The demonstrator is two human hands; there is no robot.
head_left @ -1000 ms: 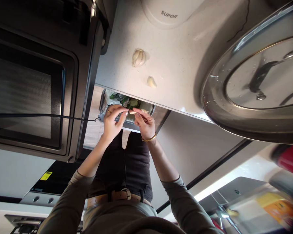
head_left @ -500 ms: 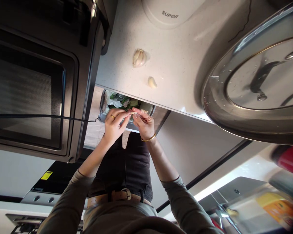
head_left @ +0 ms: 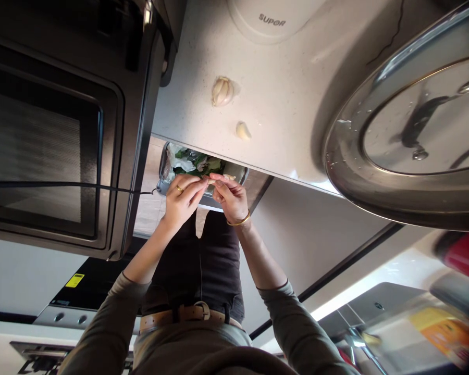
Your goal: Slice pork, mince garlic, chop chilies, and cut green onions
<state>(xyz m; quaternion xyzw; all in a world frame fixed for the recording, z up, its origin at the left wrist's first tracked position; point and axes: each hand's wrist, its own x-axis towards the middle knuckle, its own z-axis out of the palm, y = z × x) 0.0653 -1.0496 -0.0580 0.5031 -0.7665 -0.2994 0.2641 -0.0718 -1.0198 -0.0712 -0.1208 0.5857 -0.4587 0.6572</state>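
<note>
From the head camera, which shows the scene upside down, you have both hands together over the bin (head_left: 168,169), below the counter (head_left: 281,104) edge, so I judge that any peel falls among the scraps. Your left hand (head_left: 182,200) and right hand (head_left: 231,199) meet at the fingertips, pinched on a small pale clove (head_left: 211,180) held between them; it is mostly hidden, and I cannot tell which hand grips it harder. On the counter a garlic bulb (head_left: 222,90) and a loose clove (head_left: 243,130) lie apart, near the edge above your hands. A steel lid (head_left: 406,125) sits well off to the side
</note>
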